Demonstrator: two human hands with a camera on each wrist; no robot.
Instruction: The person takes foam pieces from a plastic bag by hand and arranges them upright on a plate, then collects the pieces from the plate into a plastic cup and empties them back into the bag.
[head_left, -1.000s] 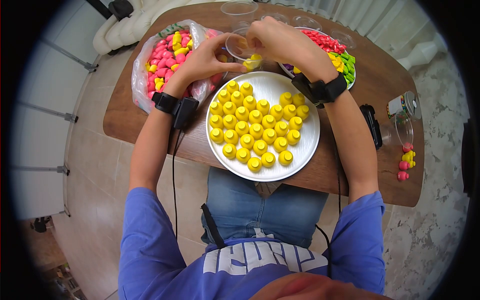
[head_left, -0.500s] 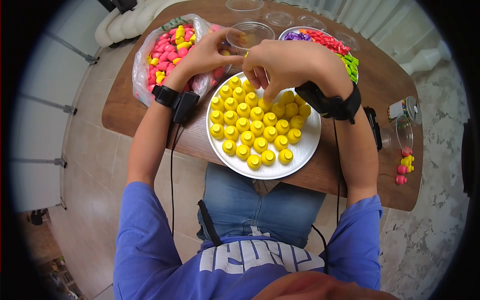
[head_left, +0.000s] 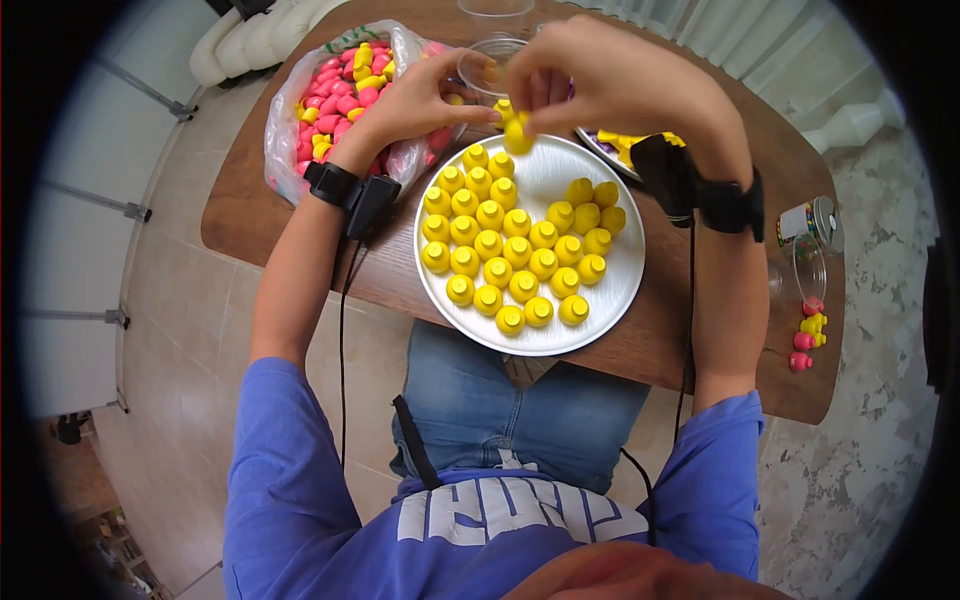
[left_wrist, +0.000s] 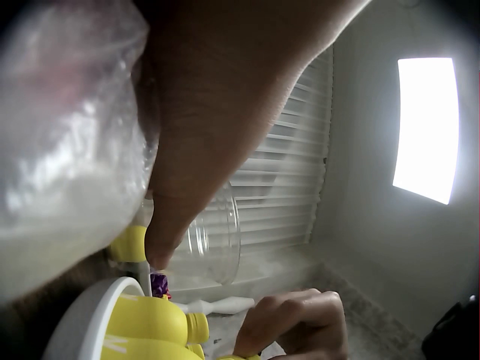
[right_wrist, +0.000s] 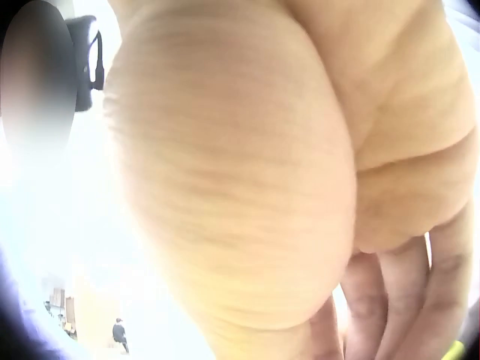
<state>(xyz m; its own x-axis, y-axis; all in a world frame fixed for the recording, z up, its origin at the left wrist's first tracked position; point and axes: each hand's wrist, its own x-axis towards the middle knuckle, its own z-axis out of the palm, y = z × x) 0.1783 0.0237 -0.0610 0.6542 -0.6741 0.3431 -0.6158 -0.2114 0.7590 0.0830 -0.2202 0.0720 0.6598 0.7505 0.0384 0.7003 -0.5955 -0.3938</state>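
Note:
My left hand (head_left: pixel 415 100) grips a clear plastic cup (head_left: pixel 490 52) beyond the tray's far left rim, thumb and fingers round its side. A yellow bottle (head_left: pixel 503 108) shows low at the cup. In my right hand (head_left: pixel 615 90) a small yellow bottle-shaped piece (head_left: pixel 517 137) is pinched between thumb and fingers, just in front of the cup. Below it lies a round white tray (head_left: pixel 545 172) with many such yellow bottles standing in rows. In the left wrist view the cup (left_wrist: pixel 217 244) appears behind the left thumb, and the right hand (left_wrist: pixel 296 322) is low down.
A plastic bag (head_left: pixel 285 150) of pink and yellow pieces stands left of the tray. Behind the right arm is a plate with yellow wrapped pieces (head_left: pixel 625 145). At the table's right lie a jar (head_left: pixel 825 215), a tipped clear cup (head_left: pixel 810 265) and several small pieces (head_left: pixel 803 341).
My right hand went from the cup down to the tray, then rose back toward the cup with a yellow bottle. My left hand stays on the cup.

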